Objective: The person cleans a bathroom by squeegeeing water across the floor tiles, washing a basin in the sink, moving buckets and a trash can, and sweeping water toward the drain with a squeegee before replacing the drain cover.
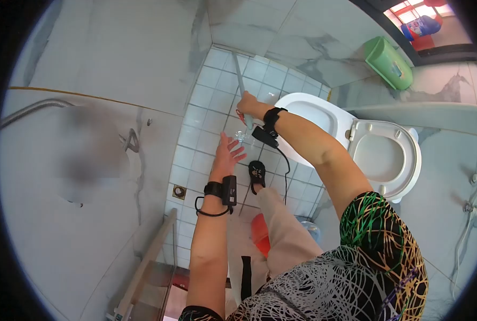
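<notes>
Gripping hand: right hand (248, 105), clamped on the grey pole (239, 72).
Free hand: left hand (229, 154), fingers spread and apart, nothing seen in it.
Pole, location: over the white tiled floor (202, 134), left of the toilet (294, 101).
Pole, bearing from left hand: ahead and slightly right; its near end just beyond the fingers, not touching them.
Nearer hand: right, already on the shaft; left next to the near end.
Pole, long axis: away from the person, leaning a little left toward the far end.
Pole, pointing: far end toward the foot of the far wall (249, 24); contact there, and any head, cannot be told.
Pole, near end: short pale stub below the right fist, a small red piece (240, 114) beside it; whether joined, unclear.
</notes>
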`<state>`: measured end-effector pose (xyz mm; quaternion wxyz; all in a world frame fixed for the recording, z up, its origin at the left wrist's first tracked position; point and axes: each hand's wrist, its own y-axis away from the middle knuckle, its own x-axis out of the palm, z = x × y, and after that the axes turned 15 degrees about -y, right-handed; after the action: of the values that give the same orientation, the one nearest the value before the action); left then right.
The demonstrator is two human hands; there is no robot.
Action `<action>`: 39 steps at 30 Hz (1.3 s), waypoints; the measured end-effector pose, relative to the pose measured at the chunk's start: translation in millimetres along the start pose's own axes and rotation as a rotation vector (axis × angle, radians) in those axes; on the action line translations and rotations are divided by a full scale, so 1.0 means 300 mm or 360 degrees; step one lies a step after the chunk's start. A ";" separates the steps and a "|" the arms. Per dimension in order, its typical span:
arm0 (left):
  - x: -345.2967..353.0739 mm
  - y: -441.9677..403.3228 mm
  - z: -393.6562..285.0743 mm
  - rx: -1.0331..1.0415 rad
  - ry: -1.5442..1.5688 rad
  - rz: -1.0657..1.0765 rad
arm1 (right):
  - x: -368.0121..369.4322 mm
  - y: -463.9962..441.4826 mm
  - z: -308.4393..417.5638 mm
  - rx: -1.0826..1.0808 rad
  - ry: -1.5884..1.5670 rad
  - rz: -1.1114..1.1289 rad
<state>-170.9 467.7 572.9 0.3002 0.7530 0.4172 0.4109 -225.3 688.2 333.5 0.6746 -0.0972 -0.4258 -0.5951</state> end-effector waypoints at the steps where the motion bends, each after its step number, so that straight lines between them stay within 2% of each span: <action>1: 0.019 0.004 0.002 -0.0017 0.0036 -0.0012 | 0.215 0.082 0.115 0.0106 0.0601 -0.0470; 2: 0.017 0.009 0.016 0.0017 0.0042 0.0068 | 0.394 0.164 0.164 0.0289 0.1138 -0.0779; 3: 0.008 0.017 0.027 0.0061 0.0055 0.0150 | 0.518 0.228 0.172 0.0420 0.1441 -0.0921; 4: 0.000 0.032 0.040 0.0105 0.0067 0.0235 | 0.583 0.284 0.142 0.0480 0.1617 -0.0894; 6: -0.046 0.108 0.112 -0.0052 -0.0020 0.0315 | 0.745 0.404 0.065 0.0615 0.1678 -0.0857; 7: -0.067 0.161 0.152 -0.0124 -0.0070 0.0347 | 0.844 0.475 0.062 0.0673 0.1168 -0.1125; 9: -0.109 0.287 0.220 -0.0150 -0.0072 0.0182 | 0.890 0.565 -0.077 0.0675 0.1239 -0.0958; 11: -0.172 0.372 0.303 -0.0109 -0.0059 -0.0111 | 0.946 0.650 -0.100 0.0572 0.1127 -0.0908; 15: -0.372 0.415 0.444 -0.0139 -0.0287 -0.0496 | 0.980 0.809 0.117 0.0541 0.0928 -0.0970; 17: -0.476 0.408 0.493 -0.0202 -0.0243 -0.0635 | 0.882 0.844 0.149 0.0422 0.1200 -0.1097; 19: -0.542 0.396 0.506 -0.0234 -0.0241 -0.0719 | 0.861 0.820 0.301 0.0454 0.1131 -0.1348; 21: -0.552 0.393 0.488 -0.0237 -0.0300 -0.0815 | 0.652 0.731 0.321 0.0396 0.1375 -0.1556; 22: -0.552 0.386 0.484 -0.0190 -0.0292 -0.0785 | 0.481 0.690 0.301 0.0072 0.1755 -0.1465; 24: -0.553 0.369 0.474 -0.0107 -0.0291 -0.0714 | 0.397 0.646 0.290 0.0019 0.1715 -0.1452; 26: -0.532 0.358 0.457 -0.0065 -0.0329 -0.0689 | 0.522 0.550 0.316 0.0532 0.0892 -0.1565; 28: -0.493 0.365 0.419 -0.0023 -0.0352 -0.0686 | 0.510 0.567 0.147 0.0480 0.0976 -0.1291; 30: -0.492 0.372 0.417 0.0000 -0.0383 -0.0702 | 0.777 0.646 0.055 0.0351 0.1327 -0.1413; 34: -0.508 0.418 0.415 0.0058 -0.0349 -0.0700 | 1.018 0.879 -0.169 0.0780 0.1169 -0.1110; 37: -0.557 0.460 0.424 -0.0019 -0.0348 -0.0724 | 1.283 0.978 -0.131 0.0903 0.1710 -0.0896; 39: -0.598 0.488 0.446 -0.0008 -0.0470 -0.0731 | 1.278 1.048 -0.204 0.0731 0.2062 -0.0787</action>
<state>-55.2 227.2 558.8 0.4451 0.6895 0.5278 0.2188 54.3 458.6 678.4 0.6404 0.5174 -0.0646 -0.5639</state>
